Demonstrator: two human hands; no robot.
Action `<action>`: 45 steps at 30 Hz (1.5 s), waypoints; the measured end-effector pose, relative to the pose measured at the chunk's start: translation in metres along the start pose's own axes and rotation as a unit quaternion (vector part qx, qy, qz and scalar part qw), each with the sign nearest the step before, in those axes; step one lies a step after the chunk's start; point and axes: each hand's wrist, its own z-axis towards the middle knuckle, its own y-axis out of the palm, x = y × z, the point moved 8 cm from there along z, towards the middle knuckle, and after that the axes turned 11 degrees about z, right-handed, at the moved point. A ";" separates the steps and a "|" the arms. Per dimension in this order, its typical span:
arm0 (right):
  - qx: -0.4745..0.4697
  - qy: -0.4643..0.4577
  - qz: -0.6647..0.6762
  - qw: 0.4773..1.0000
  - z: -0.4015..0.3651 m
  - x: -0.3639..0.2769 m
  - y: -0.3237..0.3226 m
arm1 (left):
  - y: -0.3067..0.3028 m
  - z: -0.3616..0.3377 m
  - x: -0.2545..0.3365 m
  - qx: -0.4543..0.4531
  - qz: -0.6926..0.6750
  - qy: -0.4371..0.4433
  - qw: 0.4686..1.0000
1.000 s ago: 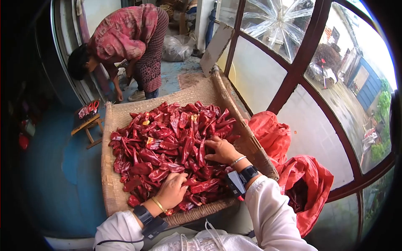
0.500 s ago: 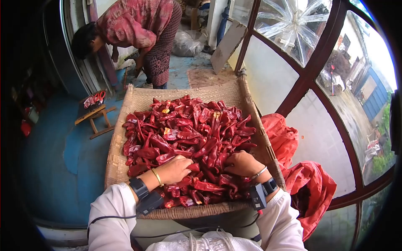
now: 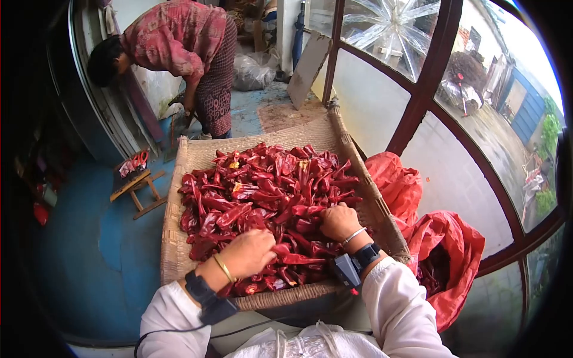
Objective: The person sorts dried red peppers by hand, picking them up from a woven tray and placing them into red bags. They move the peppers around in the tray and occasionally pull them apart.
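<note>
A heap of wrinkled, glossy red chili peppers [image 3: 262, 179] fills a woven tray [image 3: 171, 238] in front of me. My left hand [image 3: 248, 253] lies over the near left part of the heap, fingers curled down; what they hold, if anything, is hidden. Farther right, my right hand [image 3: 342, 222] is closed at the heap's right side. Its fingertips pinch the end of a red chili pepper [image 3: 307, 210]. Both wrists carry bracelets and dark strapped devices.
Red sacks [image 3: 450, 238] stand right of the tray, one open with dark red contents. A glazed partition [image 3: 444, 173] rises behind them. A small wooden stool [image 3: 140, 185] stands on the blue floor. Beyond, a person [image 3: 185, 48] bends over beside a doorway.
My view has turned slightly. My left hand has drawn a little nearer to me, and my right hand has shifted slightly up the heap. The bent person stays in place.
</note>
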 end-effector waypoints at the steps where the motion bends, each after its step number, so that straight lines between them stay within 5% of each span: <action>1: 0.034 0.012 -0.007 0.999 0.000 0.009 -0.002 | -0.005 0.000 0.017 -0.029 -0.035 -0.019 0.999; 6: 0.060 0.039 0.081 0.994 -0.018 0.033 -0.027 | -0.002 0.003 0.083 -0.053 -0.019 0.013 0.998; 8: 0.132 -0.047 0.087 0.986 -0.036 0.025 -0.050 | 0.009 0.012 0.090 -0.044 -0.055 0.018 0.997; 12: -0.090 -0.005 0.055 0.994 -0.061 0.040 -0.028 | 0.068 0.014 0.061 -0.109 -0.126 0.006 0.986; 16: -0.104 -0.050 0.109 0.987 -0.060 0.036 0.001 | 0.087 0.003 0.046 -0.165 -0.113 0.055 0.978; 22: -0.077 -0.090 0.153 0.981 -0.026 0.033 0.017 | 0.093 -0.003 0.022 -0.321 -0.019 -0.010 0.947; 33: -0.061 -0.096 0.143 0.983 -0.020 0.032 0.023 | 0.089 0.008 0.016 -0.220 -0.044 0.083 0.971; 37: -0.110 -0.120 0.137 0.977 -0.055 0.021 -0.001 | 0.082 0.009 0.034 -0.218 -0.031 0.065 0.973; 40: -0.095 -0.138 0.141 0.976 -0.062 0.020 -0.001 | 0.056 0.019 0.043 -0.189 -0.175 -0.018 0.966; 45: -0.049 -0.146 0.168 0.974 -0.049 0.029 0.001 | 0.012 0.046 0.055 -0.088 -0.068 -0.011 0.994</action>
